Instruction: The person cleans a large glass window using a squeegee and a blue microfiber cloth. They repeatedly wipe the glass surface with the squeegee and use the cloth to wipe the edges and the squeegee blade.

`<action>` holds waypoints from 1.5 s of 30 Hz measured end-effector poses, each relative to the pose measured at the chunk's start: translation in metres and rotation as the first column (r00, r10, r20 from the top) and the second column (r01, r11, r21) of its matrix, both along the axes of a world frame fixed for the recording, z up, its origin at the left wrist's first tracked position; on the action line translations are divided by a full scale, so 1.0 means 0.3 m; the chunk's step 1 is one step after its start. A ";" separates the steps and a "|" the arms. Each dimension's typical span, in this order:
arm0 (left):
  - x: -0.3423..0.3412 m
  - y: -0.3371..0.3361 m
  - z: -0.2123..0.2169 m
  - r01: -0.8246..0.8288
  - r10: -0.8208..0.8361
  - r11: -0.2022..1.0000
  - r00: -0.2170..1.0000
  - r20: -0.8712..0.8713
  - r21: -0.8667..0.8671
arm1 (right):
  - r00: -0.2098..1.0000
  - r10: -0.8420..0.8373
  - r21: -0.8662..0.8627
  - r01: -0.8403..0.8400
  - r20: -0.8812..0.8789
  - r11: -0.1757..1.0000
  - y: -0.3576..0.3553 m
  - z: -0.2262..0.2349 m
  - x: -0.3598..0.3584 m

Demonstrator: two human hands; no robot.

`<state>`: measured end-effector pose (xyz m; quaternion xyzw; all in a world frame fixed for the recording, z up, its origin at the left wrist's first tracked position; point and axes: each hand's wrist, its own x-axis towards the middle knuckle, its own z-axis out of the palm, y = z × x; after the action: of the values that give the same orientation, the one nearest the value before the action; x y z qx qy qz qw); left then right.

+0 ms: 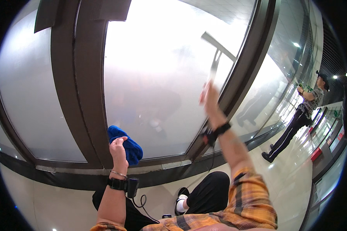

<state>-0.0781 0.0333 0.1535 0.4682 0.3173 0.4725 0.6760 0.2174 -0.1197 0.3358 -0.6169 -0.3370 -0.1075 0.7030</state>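
My right hand (209,96) is raised toward the upper right of a frosted glass pane (154,96), its fingers wrapped round the handle of a pale squeegee (219,47). The squeegee's blade lies tilted near the pane's right edge; whether it touches the glass I cannot tell. Motion blurs the hand a little. Lower down at the left, my left hand (118,152) grips a folded blue cloth (128,146) beside the pane's lower left corner. Black straps with small devices sit on both wrists.
Dark metal frames (78,84) border the pane, with a low sill (173,164) beneath. A second frosted pane (25,96) is at the left. My bent knee (210,190) and a cable (142,206) are below. Another person (302,111) stands at the right on the shiny tiled floor.
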 end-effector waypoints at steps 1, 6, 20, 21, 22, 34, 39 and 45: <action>0.004 -0.002 0.001 0.002 -0.002 1.000 1.000 0.003 -0.004 | 0.998 0.016 0.005 -0.016 -0.054 1.000 -0.015 0.165 0.023; 0.008 -0.006 0.005 0.005 -0.005 1.000 1.000 0.007 -0.012 | 0.994 -0.072 -0.055 0.068 -0.080 0.996 -0.044 0.428 0.028; -0.004 0.002 0.003 0.012 -0.012 1.000 1.000 0.007 -0.016 | 0.930 0.088 -0.179 -0.160 -0.356 0.971 -0.071 -0.526 -0.224; -0.009 -0.005 0.013 0.005 -0.005 1.000 1.000 -0.005 -0.020 | 0.954 0.124 -0.130 -0.165 -0.273 0.978 -0.060 -0.405 -0.177; -0.014 -0.006 0.019 -0.005 0.004 1.000 1.000 -0.016 -0.025 | 0.951 0.115 -0.100 -0.149 -0.286 0.984 -0.039 -0.246 -0.157; -0.023 0.020 0.000 0.018 -0.018 1.000 1.000 0.002 -0.022 | 0.974 0.205 -0.002 -0.206 -0.097 0.979 0.220 0.211 -0.177; -0.005 0.025 -0.020 0.006 -0.006 1.000 0.999 0.039 0.006 | 0.907 0.344 -0.328 -0.411 -0.244 0.850 0.106 -0.579 -0.401; -0.017 0.040 -0.033 -0.052 0.052 0.998 0.998 0.025 0.021 | 0.926 0.249 -0.326 -0.337 -0.283 0.883 0.120 -0.469 -0.400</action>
<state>-0.0833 0.0452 0.1436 0.4613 0.3161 0.4988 0.6622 0.0975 -0.0836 0.1951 -0.6875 -0.3562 0.1389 0.6174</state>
